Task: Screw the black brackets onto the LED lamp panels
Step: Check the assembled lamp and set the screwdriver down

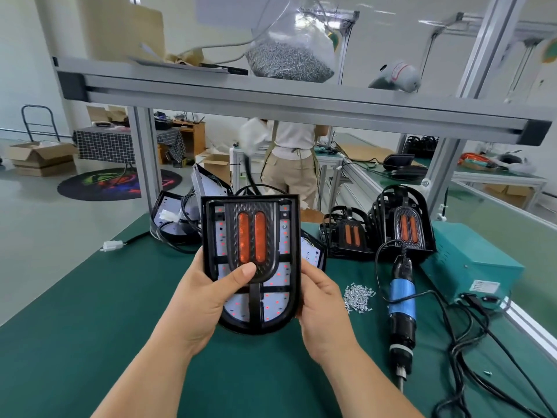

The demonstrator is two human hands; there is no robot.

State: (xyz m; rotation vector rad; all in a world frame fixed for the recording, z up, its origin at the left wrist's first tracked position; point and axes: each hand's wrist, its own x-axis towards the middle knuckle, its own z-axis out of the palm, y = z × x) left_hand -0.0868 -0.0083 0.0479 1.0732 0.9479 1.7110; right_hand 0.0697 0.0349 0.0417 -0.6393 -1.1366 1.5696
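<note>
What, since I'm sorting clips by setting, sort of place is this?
Probably a small lamp-assembly workshop: a green-matted workbench under an aluminium-profile frame, a blue-and-black electric screwdriver beside a pile of silver screws, and stacked black-bracketed LED lamp panels at the back.

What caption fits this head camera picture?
Left hand and right hand hold an LED lamp panel with its black bracket at the green table, screwdriver nearby.
</note>
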